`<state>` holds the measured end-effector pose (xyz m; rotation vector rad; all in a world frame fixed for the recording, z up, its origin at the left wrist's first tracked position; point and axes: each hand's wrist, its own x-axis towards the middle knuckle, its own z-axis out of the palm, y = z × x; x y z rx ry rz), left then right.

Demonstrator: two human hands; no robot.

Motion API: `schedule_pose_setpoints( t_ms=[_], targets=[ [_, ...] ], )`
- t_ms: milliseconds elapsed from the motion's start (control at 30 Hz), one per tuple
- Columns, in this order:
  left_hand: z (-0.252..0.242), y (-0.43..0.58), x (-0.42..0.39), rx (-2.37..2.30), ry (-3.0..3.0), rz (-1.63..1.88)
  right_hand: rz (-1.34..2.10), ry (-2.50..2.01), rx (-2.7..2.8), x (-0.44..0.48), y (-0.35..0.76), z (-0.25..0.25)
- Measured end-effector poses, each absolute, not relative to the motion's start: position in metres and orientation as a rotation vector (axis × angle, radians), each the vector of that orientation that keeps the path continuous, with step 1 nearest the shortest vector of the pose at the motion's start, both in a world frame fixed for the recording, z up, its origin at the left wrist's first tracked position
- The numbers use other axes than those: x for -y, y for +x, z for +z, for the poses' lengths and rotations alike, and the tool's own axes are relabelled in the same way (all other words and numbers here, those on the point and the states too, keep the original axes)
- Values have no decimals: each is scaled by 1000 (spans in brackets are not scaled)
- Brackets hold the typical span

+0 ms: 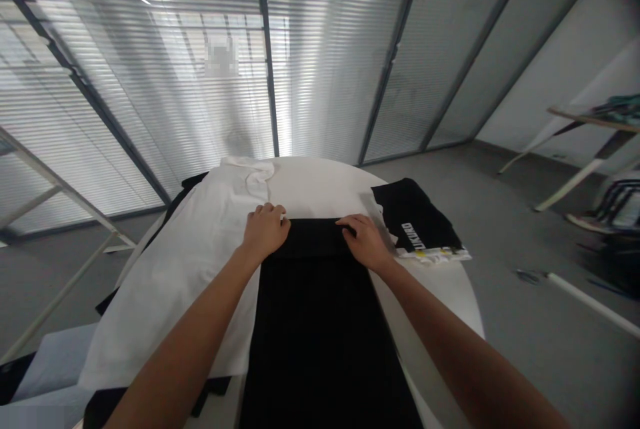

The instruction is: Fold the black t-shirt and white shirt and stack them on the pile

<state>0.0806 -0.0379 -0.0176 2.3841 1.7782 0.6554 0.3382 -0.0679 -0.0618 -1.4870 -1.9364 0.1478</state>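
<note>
A black garment (320, 329) lies as a long narrow strip down the middle of the white round table (320, 182), its far end turned over into a band. My left hand (266, 230) grips the left corner of that folded end, fingers curled and thumb on the cloth. At the opposite corner, my right hand (365, 239) has its fingers bent over the same black cloth. A white shirt (200, 269) is spread out left of the strip, partly under my left forearm. Right of my right hand sits a folded stack topped by a black shirt (415, 212) with white lettering.
Dark cloth shows beneath the white shirt's left edge. A white metal frame (75, 196) stands at the left. Glass partitions with blinds (320, 62) rise behind the table. Another table (595, 117) with things on it is at the far right.
</note>
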Motion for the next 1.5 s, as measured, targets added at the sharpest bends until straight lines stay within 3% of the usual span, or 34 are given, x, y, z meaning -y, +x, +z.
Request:
schedule_pose_setpoints(
  t_ms=[300,633,1033,1500],
  targets=[
    [-61,103,52,-1448,2611,401,67,-1597,2272,83,320,-71],
    [-60,90,41,-1381,2546,342,152,-1683,2289,82,328,-72],
    [-57,75,33,-1643,2548,294,-11,-2042,2170,77,339,-71],
    [-40,49,17,-1803,2436,341,76,-1994,2051,70,341,-72]
  ],
)
